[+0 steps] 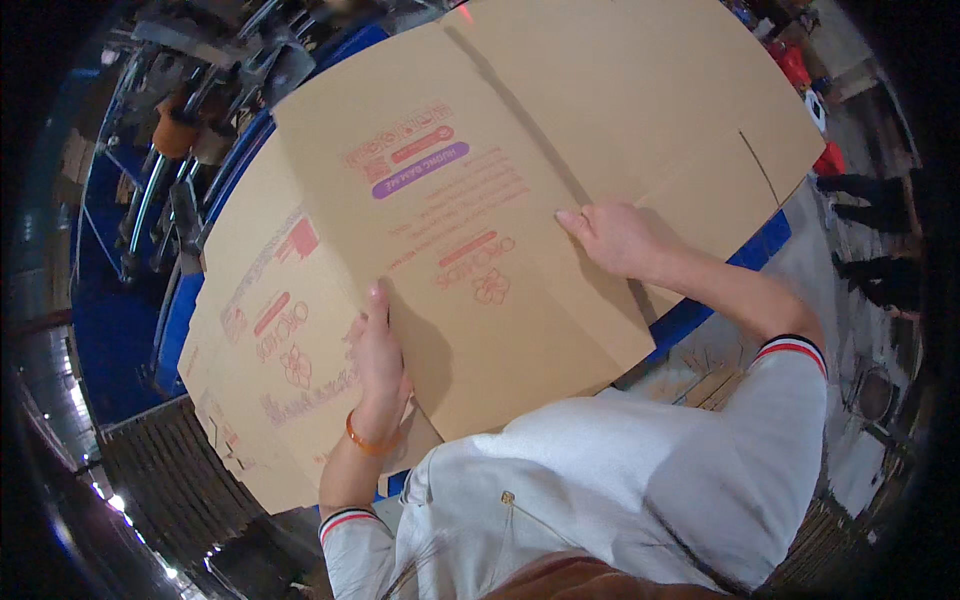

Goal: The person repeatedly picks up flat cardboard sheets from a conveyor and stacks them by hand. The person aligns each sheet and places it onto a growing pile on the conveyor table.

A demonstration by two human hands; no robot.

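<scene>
A large brown cardboard box blank [470, 340] with red and purple print lies in front of me, its middle panel standing a little raised with shadow along the right side. My left hand [378, 360] closes on this panel's left edge, thumb on top and fingers partly hidden. At the right edge my right hand [615, 238] grips the panel, its thumb lying on the printed face and the other fingers curled. A printed section [290, 330] spreads out to the left, and a plain section [670, 90] with a cut slot extends to the far right.
Beneath the cardboard is a blue surface [690, 318], its edge showing at right. Metal machine parts with an orange piece [175, 132] stand at far left. A stack of dark flat sheets [175, 475] sits at lower left. Red and white items [818, 110] lie at far right.
</scene>
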